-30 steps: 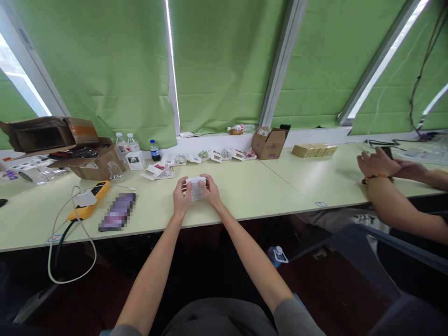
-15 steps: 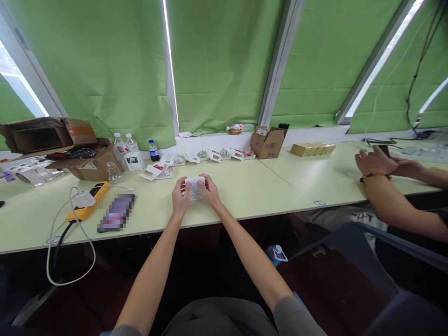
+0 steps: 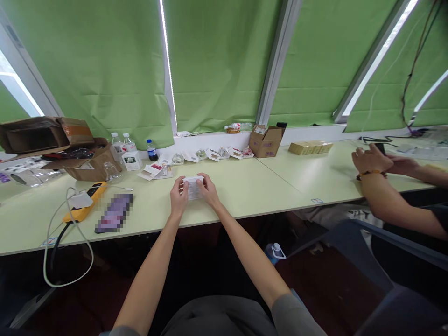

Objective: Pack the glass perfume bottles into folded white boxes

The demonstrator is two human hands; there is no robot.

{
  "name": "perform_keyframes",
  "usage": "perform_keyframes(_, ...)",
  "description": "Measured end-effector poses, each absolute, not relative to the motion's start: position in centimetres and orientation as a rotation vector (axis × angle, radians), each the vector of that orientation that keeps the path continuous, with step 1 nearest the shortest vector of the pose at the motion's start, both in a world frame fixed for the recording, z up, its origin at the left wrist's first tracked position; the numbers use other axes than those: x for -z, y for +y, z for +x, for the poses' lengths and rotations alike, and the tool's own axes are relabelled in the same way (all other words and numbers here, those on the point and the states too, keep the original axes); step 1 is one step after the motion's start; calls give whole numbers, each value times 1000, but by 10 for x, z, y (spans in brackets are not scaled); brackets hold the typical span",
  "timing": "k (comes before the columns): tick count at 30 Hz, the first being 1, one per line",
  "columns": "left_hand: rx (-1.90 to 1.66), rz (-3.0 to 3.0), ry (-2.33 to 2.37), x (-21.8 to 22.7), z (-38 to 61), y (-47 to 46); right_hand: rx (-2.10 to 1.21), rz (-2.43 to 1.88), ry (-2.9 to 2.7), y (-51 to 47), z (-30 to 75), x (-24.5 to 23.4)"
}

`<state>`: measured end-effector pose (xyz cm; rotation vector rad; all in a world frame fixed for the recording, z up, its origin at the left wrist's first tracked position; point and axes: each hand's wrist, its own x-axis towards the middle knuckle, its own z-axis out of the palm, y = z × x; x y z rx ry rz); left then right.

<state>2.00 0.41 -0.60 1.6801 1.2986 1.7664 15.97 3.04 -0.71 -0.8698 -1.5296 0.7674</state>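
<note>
"Left hand (image 3: 178, 193), right hand (image 3: 209, 189): state?"

"Both partly curled, gripping opposite sides of a white pack (image 3: 193, 190), thumbs on the face."

"Handling?"

"Likely light, fairly stiff, crushable; side edges suit best."

"Looks?"

"Small, boxy, grey print, illegible. Near surface (image 3: 245, 191) edge; contact unclear. Far left: opened carton (image 3: 150, 173)."

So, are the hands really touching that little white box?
Touching. The head view shows the left hand and right hand holding the white box between them, both thumbs lying against its face.
</note>
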Motion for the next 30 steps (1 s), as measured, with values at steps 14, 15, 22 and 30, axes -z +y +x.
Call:
perform_keyframes(14,-1760,1666,1304,7,20,5,-790,-874,-1539,31,160,7)
perform_keyframes(15,-1761,1666,1303,7,20,5,-794,-872,-1535,31,160,7)
perform_keyframes(22,-1760,1644,1293,6,21,3,-752,-887,-1506,26,161,2)
perform_keyframes(30,-1789,1671,1354,1,21,0,-737,-878,-1510,28,162,3)
